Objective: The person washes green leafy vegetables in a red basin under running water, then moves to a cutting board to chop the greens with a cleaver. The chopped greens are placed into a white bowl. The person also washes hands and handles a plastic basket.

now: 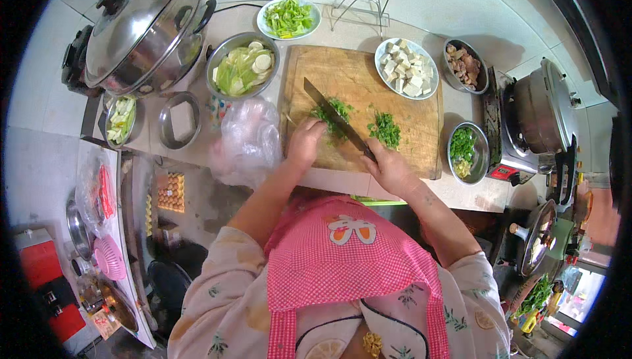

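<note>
My right hand (390,169) grips the handle of a kitchen knife (338,119), its long dark blade slanting up to the left over a wooden cutting board (316,68). Under and beside the blade lies a bunch of green herbs (340,107), partly hidden by it. With curled fingertips, my left hand (305,144) holds the near left edge of that bunch. To the right of the blade sits a separate pile of chopped herbs (385,129). A plate of white tofu cubes (407,70) rests over the board's far right corner.
Left of the board are a plastic bag (249,134), a metal bowl of sliced vegetables (242,68) and a large lidded steamer pot (143,33). To the right stand a bowl of meat (464,68), a bowl of chopped greens (466,154) and a pot (543,107) on a gas stove (513,147).
</note>
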`<state>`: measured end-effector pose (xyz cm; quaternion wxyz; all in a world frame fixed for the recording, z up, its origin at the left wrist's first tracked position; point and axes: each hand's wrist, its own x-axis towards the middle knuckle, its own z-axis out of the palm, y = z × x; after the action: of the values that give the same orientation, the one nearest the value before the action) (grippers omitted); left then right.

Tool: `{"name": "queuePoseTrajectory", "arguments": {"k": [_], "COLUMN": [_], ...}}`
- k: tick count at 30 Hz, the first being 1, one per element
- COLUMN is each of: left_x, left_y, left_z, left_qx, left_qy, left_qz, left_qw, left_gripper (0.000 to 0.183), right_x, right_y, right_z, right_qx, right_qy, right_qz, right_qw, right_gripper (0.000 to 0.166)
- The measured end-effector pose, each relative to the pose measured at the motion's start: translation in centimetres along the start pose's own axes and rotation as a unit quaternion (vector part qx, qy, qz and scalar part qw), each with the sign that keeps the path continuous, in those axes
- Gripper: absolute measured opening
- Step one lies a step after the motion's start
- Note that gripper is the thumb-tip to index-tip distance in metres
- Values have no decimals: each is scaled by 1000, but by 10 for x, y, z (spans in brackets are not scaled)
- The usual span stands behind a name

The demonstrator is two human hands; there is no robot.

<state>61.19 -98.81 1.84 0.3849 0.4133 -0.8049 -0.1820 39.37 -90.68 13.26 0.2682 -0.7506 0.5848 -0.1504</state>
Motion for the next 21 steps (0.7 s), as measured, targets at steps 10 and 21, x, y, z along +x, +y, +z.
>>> {"name": "queuePoseTrajectory", "arguments": {"k": [10, 21], "left_x": [-10, -3], "left_y": [-4, 12], "left_z": [6, -34], "left_qx": [71, 19], "left_qy": [-19, 52], "left_qz": [4, -48], "left_qw": [997, 997], "left_gripper": [16, 17], "right_x": [7, -13], "right_y": [-2, -12], "right_z": [12, 5], "right_qx": [-53, 24], "right_qy": [-14, 21], "right_qz": [-24, 27], "right_qw": [998, 999], "right_gripper": [28, 33]}}
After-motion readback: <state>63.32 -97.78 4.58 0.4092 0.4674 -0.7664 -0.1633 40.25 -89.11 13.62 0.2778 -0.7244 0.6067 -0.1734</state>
